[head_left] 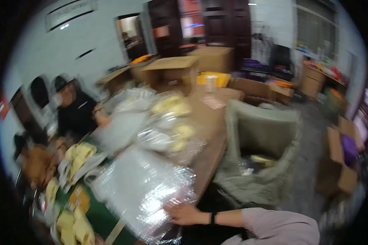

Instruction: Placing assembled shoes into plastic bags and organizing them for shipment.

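Note:
A large clear plastic bag (131, 179) with a white sheet-like content lies across the near end of the table, shiny and wrinkled. My right hand (185, 214) rests flat on its lower right part, fingers stretched out, with a dark band at the wrist. A faint pink patch shows at the bag near my fingers; what it is I cannot make out. My left hand is not in view. Beyond the bag lie several clear packages with white and yellow contents (171, 105). The picture is blurred by motion.
An open woven sack (253, 183) with packages inside stands right of the table (208, 139). Cardboard boxes (169, 65) are at the far end. Yellow and white cloth pieces (77, 157) lie on the left, near a seated person in black (75, 108). An open carton (335, 163) is far right.

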